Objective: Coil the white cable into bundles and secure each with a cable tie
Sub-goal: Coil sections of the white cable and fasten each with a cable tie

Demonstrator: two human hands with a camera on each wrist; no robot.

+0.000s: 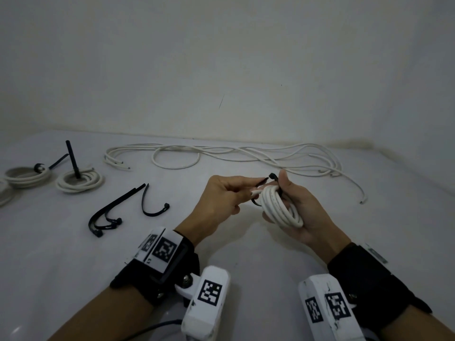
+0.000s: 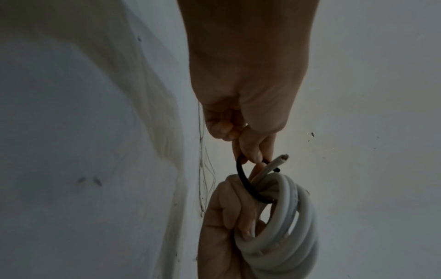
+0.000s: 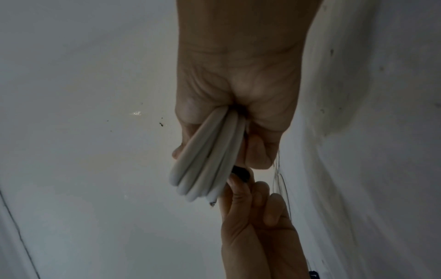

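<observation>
The head view looks forward and down from above the person's forearms, taking in the whole white table (image 1: 246, 254) and the wall (image 1: 221, 57) behind it, with both wrist camera housings at its lower edge. The left wrist view sits close under the left hand (image 2: 245, 103) and looks along it at the fingers, the table a blur beyond. The right wrist view does the same along the right hand (image 3: 236, 90) — just as near. All three share one small spot: the coil of white cable (image 1: 280, 207) between the two hands. Each wrist view also catches the other hand at its lower edge — coming in from the opposite side
</observation>
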